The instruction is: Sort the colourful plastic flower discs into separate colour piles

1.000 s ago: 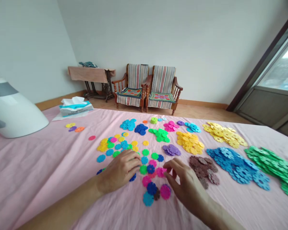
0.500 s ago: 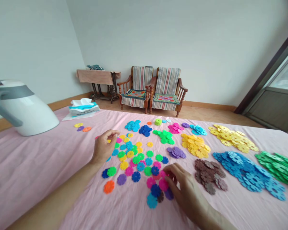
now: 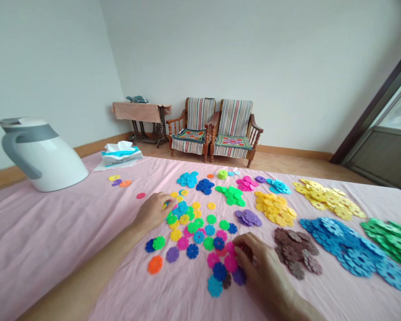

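Loose flower-shaped plastic discs (image 3: 198, 237) of many colours lie mixed between my two hands on a pink cloth (image 3: 120, 232). My left hand (image 3: 155, 210) is at the left edge of this mix with curled fingers; yellow and green show by its fingertips, but what it grips is hidden. Over the near right side, my right hand (image 3: 262, 263) has thumb and fingers closed beside a pink disc (image 3: 231, 263). Something dark reddish shows inside its fingers, too hidden to name. A purple disc (image 3: 239, 276) lies just under the thumb side.
Sorted piles include yellow discs (image 3: 276, 208), brown discs (image 3: 296, 252), blue discs (image 3: 350, 245), green discs (image 3: 387, 240) and purple discs (image 3: 248, 218). A white jug (image 3: 58, 160) and a tissue pack (image 3: 122, 155) stand at left. Two wooden armchairs (image 3: 234, 129) are beyond the table.
My left hand has moved right and nearer, over the mixed discs, uncovering a red disc at its left. My right hand stays by the pink discs. The view has shifted slightly.
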`<state>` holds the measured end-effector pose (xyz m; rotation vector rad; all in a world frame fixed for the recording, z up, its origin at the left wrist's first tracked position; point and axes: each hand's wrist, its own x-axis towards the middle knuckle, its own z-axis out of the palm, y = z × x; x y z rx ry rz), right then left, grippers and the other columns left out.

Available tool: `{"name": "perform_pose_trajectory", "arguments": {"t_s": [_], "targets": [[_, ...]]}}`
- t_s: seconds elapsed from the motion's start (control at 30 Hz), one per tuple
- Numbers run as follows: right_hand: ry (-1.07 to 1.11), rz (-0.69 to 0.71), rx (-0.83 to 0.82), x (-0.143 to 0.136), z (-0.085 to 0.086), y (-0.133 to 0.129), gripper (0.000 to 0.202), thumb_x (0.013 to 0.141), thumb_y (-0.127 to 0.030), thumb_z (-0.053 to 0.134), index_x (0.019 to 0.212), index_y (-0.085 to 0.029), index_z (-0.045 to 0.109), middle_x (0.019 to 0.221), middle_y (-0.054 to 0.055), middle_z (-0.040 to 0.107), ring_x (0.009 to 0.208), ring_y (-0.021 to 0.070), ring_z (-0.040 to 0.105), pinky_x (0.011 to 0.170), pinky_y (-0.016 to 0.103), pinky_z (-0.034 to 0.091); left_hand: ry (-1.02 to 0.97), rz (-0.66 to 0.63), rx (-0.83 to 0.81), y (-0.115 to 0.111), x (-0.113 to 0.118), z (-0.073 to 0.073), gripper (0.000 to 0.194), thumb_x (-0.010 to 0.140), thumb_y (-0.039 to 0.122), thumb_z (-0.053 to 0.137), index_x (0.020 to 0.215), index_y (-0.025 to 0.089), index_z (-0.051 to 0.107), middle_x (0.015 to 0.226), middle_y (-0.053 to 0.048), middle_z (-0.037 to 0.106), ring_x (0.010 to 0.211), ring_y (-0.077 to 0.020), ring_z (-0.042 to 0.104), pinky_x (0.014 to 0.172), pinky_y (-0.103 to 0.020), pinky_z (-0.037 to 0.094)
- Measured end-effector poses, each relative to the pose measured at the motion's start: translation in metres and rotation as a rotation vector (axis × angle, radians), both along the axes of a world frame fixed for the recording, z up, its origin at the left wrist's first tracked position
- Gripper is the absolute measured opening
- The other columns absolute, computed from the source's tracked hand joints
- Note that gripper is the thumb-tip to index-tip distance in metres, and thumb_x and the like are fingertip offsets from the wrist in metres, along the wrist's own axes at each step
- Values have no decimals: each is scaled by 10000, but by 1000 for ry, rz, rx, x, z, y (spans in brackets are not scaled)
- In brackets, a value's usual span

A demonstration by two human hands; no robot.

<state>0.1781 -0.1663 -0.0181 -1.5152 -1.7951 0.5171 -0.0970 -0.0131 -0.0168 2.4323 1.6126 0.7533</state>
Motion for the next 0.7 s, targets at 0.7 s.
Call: {"name": "perform_pose_trajectory", "arguments": {"t_s": [0.7], "targets": [[15, -15, 46, -2, -8, 1, 259, 886, -314, 380, 784, -198, 587, 728, 23, 602, 645, 152, 555, 604, 269, 415, 198, 158, 154, 4, -4, -11, 373, 853, 401, 469, 1150, 192, 555, 1206, -114, 591, 1150, -271, 507, 980, -432, 371]]}}
